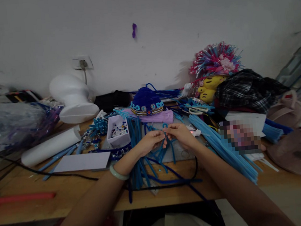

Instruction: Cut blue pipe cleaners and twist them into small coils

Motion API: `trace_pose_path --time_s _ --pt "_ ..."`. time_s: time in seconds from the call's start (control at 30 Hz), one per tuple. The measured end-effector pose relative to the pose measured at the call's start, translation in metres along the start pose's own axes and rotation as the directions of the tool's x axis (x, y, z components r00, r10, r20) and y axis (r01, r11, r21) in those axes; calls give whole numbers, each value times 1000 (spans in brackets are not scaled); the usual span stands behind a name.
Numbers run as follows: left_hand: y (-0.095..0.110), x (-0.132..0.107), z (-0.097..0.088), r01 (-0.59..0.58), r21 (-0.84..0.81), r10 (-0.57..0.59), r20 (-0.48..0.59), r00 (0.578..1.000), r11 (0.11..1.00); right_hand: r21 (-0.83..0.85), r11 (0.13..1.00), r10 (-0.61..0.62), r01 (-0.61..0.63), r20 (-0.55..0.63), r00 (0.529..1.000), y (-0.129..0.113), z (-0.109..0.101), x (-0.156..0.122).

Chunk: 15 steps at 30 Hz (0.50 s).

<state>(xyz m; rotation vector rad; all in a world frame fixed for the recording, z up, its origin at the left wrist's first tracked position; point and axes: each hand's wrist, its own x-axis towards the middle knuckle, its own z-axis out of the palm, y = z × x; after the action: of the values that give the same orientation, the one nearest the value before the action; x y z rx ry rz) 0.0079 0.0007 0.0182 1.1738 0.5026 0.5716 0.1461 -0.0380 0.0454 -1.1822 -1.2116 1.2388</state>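
Observation:
My left hand [153, 141] and my right hand [178, 133] meet over the middle of the table, fingers pinched together. Between them is a light blue pipe cleaner [164, 125], bent into a small loop at its top; both hands appear to grip it. Just beyond sits a dark blue fuzzy headpiece [147, 101] with beaded trim, resting on a bundle of lilac pipe cleaners [157, 117]. More blue pipe cleaners [136, 156] lie beside and under my left hand. To the left stands a white box [117, 132] of beads and rhinestones.
A white foam head [71, 97] lies at the back left, near a paper roll [51, 145] and a white card [82, 162]. At right are a bundle of light blue pipe cleaners [223, 148], a plaid cloth [245, 88] and a yellow plush toy [209, 89]. A black cable [74, 175] crosses the front.

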Motion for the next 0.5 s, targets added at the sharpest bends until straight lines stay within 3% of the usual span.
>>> trace_pose_path --time_s 0.13,0.3,0.5 --pt "-4 3 -1 -64 45 66 -39 997 997 30 1000 1 -1 -7 1000 2 -2 3" --pt "-5 3 -1 -182 71 192 -177 965 981 78 997 10 -9 -14 1000 4 -4 5" --pt "-5 3 6 -158 21 158 -223 962 987 104 994 30 -26 -40 999 4 -2 3"
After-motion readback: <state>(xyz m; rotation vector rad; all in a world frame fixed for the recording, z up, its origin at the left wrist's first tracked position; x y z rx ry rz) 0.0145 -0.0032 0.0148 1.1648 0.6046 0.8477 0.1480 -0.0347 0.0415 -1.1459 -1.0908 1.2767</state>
